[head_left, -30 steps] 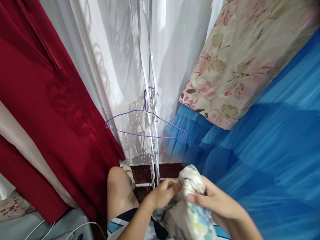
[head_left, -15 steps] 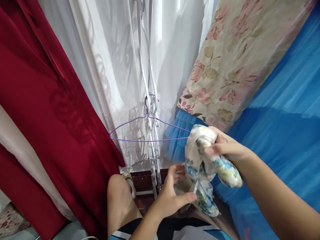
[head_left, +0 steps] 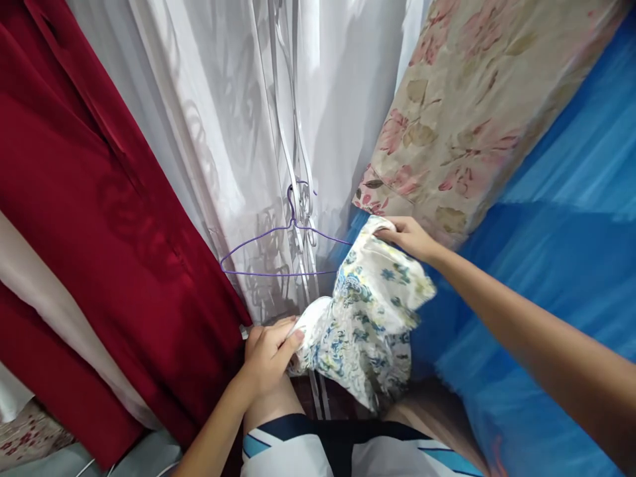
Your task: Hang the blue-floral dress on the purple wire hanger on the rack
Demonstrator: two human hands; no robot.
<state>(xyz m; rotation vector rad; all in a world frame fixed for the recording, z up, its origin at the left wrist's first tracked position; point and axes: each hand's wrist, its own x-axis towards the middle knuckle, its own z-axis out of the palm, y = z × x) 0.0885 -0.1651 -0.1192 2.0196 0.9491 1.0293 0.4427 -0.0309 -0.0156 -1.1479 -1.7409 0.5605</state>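
Note:
Between my two hands spreads a white garment with a blue, green and yellow floral print; whether it is a top or a dress I cannot tell. My left hand grips its white-lined edge at the lower left, thumb on top. My right hand grips the upper right edge, with the fingers partly inside the cloth. Behind the garment a bare purple hanger hangs by its hook from a white metal stand. The garment covers the hanger's right end.
A red cloth hangs at the left, a white curtain behind the stand. At the right hang a beige flowered cloth and blue tulle. My legs are below.
The bunched garment has been opened out and now hangs unfolded. My left hand moved left and took hold of its edge; my right hand moved up slightly, still holding it.

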